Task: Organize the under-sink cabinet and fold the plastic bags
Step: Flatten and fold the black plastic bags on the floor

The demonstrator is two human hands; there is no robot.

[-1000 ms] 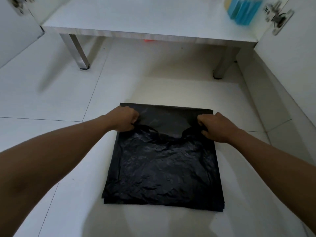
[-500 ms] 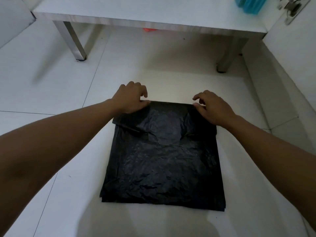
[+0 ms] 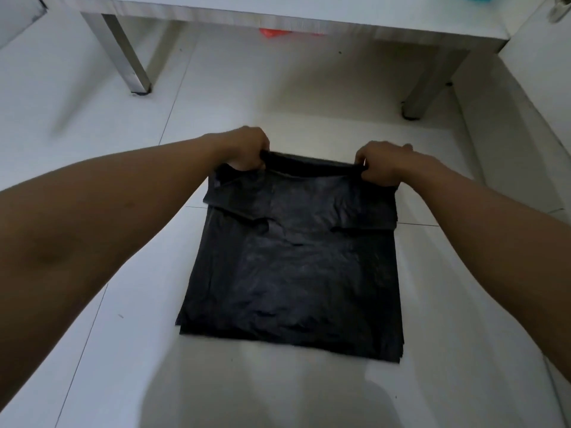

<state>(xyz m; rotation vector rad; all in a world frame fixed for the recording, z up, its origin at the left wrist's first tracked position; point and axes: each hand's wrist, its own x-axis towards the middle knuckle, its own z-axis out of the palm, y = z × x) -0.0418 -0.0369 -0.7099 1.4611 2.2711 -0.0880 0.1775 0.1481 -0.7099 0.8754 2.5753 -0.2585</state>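
On the white tiled floor (image 3: 123,350), before a low white cabinet base (image 3: 278,13) on metal legs (image 3: 123,54), lay a black plastic bag (image 3: 290,273) — its near part flat, its far edge raised off the tiles. At the far corners the left hand (image 3: 247,148) and the right hand (image 3: 381,163) each gripped bunched plastic with curled fingers, the edge taut between them. Beneath the cabinet showed a red object (image 3: 275,33) — too little visible to identify.

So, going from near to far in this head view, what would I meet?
Black plastic bag → left hand and right hand gripping its far edge → metal legs → red item under the white cabinet base.
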